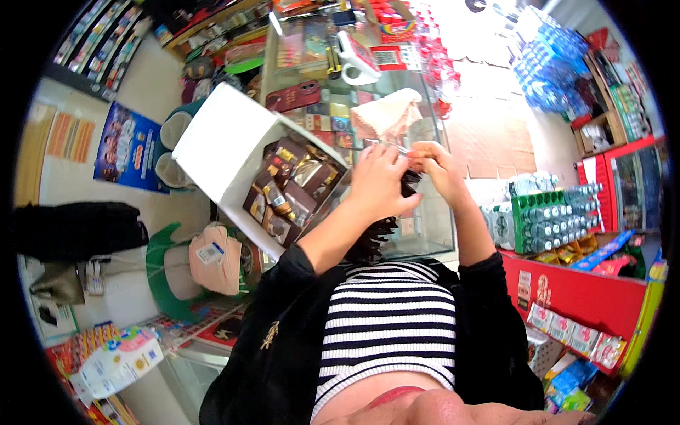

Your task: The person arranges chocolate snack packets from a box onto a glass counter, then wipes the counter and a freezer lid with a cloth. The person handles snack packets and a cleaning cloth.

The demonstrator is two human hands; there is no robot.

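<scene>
Above the glass counter, my left hand and my right hand come close together. Both have their fingers bent inward around a small, thin, pale thing whose kind I cannot make out. Beneath my left hand and wrist shows something dark brown and glossy, partly hidden by the forearm. Left of my left hand, a white box stands open with its flap raised. Inside lie several brown and gold wrapped packets. A pale pink cloth rests on the counter just beyond my fingers.
On the counter, a dark red phone lies beyond the box, and a white device on a stand stands farther back. Bottles in a green crate are at the right, above a red display. A pink bag sits at the left.
</scene>
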